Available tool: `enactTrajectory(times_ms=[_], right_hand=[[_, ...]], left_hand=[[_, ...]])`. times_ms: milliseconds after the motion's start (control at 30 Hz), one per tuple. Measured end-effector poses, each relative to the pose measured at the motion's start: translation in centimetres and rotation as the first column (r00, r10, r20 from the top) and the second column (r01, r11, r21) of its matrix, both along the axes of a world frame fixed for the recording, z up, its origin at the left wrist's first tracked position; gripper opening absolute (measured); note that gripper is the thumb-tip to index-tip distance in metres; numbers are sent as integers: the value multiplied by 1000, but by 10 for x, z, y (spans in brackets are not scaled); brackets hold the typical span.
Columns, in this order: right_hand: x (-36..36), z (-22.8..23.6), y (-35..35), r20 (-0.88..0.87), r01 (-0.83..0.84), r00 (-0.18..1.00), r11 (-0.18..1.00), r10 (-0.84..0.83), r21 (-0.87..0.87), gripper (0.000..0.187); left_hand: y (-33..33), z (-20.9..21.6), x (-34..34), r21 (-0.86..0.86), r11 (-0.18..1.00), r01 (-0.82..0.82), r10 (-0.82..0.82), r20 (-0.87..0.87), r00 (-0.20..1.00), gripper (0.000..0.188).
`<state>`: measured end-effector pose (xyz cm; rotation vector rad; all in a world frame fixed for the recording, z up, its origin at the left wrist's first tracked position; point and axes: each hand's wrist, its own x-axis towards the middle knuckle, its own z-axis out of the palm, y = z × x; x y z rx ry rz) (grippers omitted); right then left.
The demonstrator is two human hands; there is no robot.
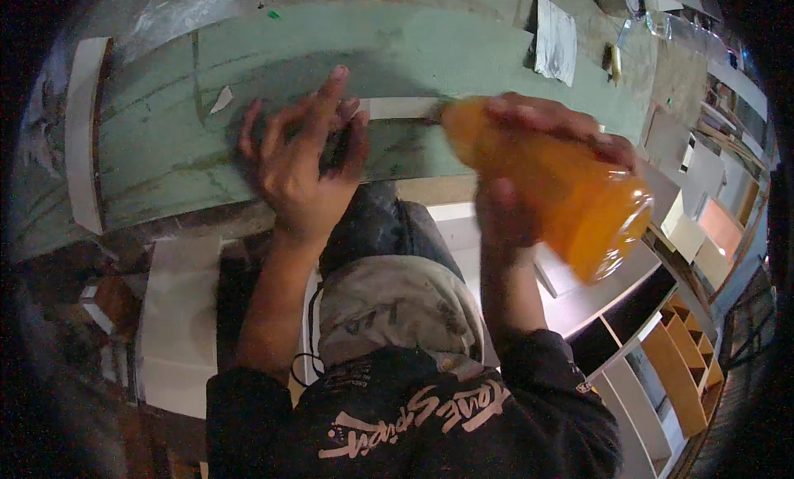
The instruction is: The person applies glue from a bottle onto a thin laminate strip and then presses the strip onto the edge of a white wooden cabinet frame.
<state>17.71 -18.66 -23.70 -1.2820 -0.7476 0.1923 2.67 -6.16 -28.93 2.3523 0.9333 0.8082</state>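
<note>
I read the left hand (308,152), the nearer one, as holding nothing clearly visible, fingers spread and half curled beside the left end of the pale strip (401,108); contact I cannot tell. The strip lies between the hands, long axis left to right. Near its right end, the right hand (556,122) wraps the orange bottle (571,198), tip slanted stripward.

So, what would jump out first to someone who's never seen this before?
Most likely the bright orange bottle, right of centre, tilted in the right hand. Next, the left hand, fingers spread above the green tabletop left of centre, and the pale strip lying between the hands.
</note>
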Motion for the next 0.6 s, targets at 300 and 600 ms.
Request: enactTrajectory(times_ms=[300, 600], right_hand=[[1, -7, 3, -49, -66, 997, 998, 65, -16, 65], [-12, -9, 2, -16, -70, 997, 997, 70, -28, 60]], left_hand=[[-4, -6, -3, 55, 998, -32, 33, -15, 999, 49], [-4, -9, 0, 90, 995, -42, 41, 7, 999, 49]])
